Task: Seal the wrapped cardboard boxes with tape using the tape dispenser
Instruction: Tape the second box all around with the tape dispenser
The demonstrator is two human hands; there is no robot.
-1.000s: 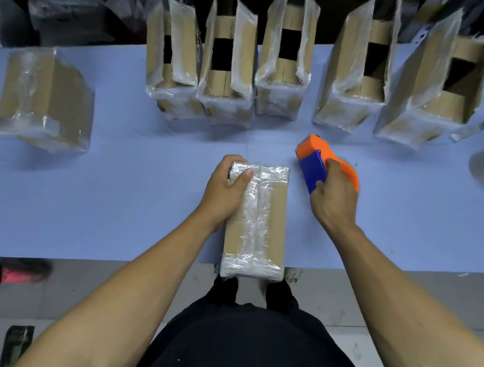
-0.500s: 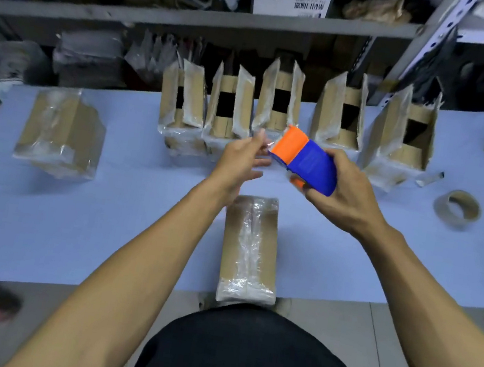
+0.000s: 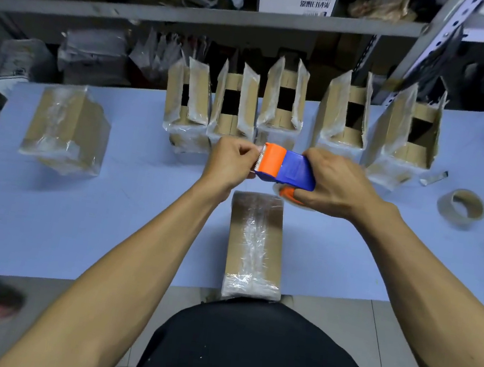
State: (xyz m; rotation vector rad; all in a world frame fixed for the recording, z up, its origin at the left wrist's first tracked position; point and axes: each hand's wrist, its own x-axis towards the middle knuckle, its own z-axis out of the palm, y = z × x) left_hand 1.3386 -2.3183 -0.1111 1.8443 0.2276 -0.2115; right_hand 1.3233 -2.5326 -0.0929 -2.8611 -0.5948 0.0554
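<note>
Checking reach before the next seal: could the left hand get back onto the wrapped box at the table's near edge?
Probably yes. The left hand pinches at the tape dispenser just above the wrapped box, and nothing lies between them; it would have to let go first.

Single view, head-worn, wide-angle. Position: above the near edge of the table (image 3: 69, 252), at the wearer's head. Facing: forward and steeply downward, taking in the wearer's dark-clothed torso (image 3: 256, 356) at the bottom edge, both forearms running up toward mid-frame, the full table depth, and the shelving (image 3: 195, 18) behind it along the top. Proximity: close; the left hand (image 3: 231, 163) and right hand (image 3: 340, 184) sit near centre. Straight edges bow toward the margins. No second view; nothing shared.
</note>
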